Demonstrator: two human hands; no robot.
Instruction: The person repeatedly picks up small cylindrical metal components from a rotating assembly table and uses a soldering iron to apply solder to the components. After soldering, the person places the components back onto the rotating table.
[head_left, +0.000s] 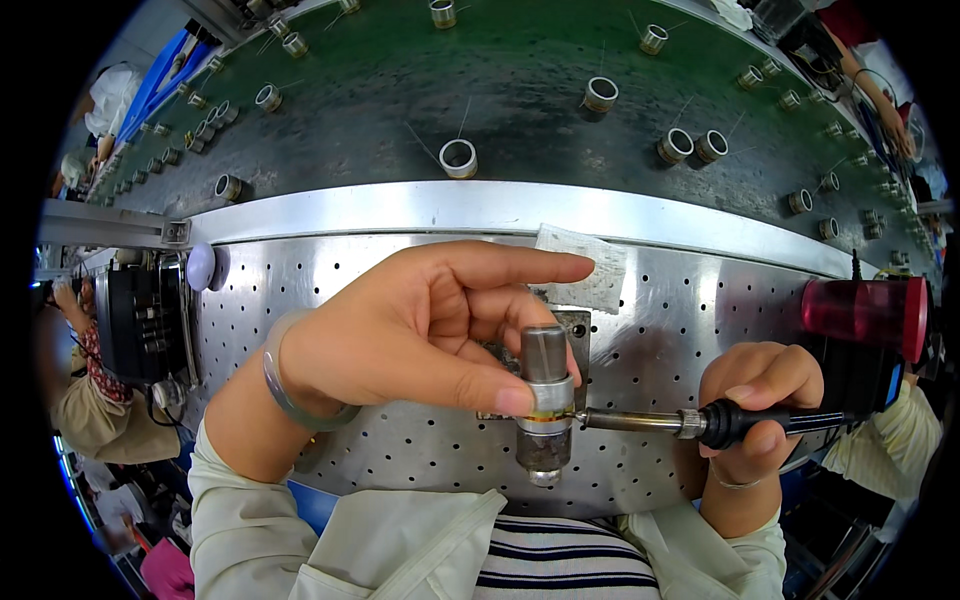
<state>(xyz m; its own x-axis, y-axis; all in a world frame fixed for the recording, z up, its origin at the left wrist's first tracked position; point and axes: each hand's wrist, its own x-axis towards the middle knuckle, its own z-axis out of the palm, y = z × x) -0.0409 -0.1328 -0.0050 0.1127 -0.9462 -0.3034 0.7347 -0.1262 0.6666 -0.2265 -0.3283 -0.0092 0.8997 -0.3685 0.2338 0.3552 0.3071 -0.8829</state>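
Observation:
My left hand (400, 335) pinches a metal cylinder (545, 355) between thumb and fingers, its index finger stretched out above. A wider silver ring with a thin copper-coloured band sits around the cylinder's middle. My right hand (765, 390) grips the black handle of a soldering iron (640, 421). The iron lies almost level, its tip at the band on the ring's right side; whether it touches cannot be made out. Behind my left fingers a metal block (575, 325) is partly hidden.
Beneath my hands lies a perforated metal worktop (420, 465) with a grey-white cloth (590, 268). Beyond a metal rail (470, 205), a dark green belt (350, 110) carries several metal rings with thin wires. Right stands a red see-through container (860, 315); left, a black device (135, 325) and lilac knob (200, 267). People work on both sides.

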